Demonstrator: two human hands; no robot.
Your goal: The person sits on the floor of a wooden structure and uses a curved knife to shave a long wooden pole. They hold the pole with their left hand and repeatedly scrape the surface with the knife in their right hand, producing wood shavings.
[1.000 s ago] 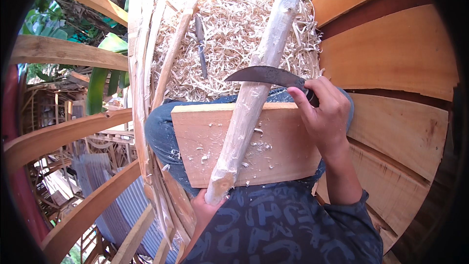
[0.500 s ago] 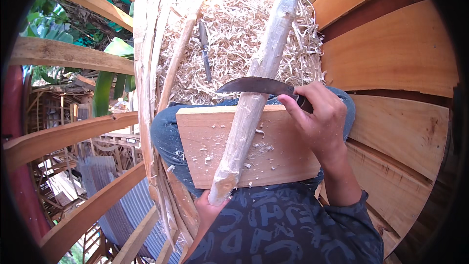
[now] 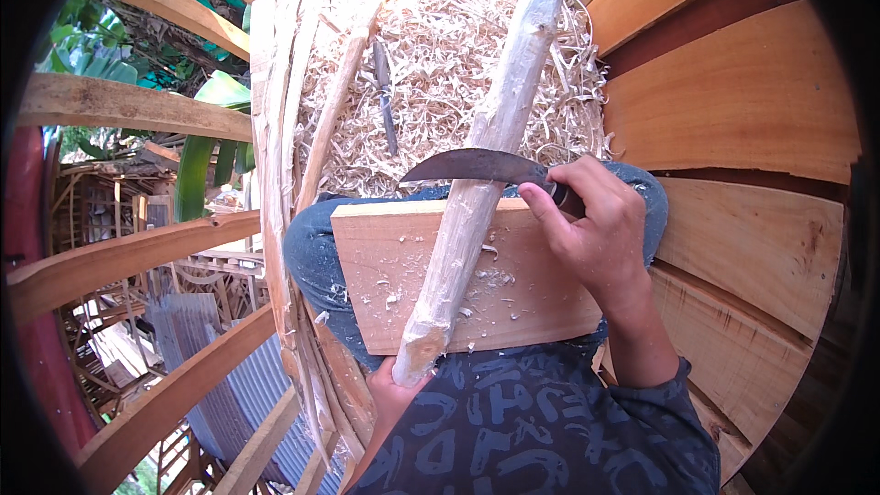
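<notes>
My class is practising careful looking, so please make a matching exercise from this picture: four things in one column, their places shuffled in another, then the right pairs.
Things
1. curved, dark-bladed knife
2. long, pale wooden pole
3. flat, light-brown wooden board
4. curly, pale wood shavings

Places
A. beneath the pole, near the dark patterned shirt
B. in the right hand
C. in a thick layer beyond the board
D. near end in the left hand

Pairs: 1-B, 2-D, 3-A, 4-C
</notes>
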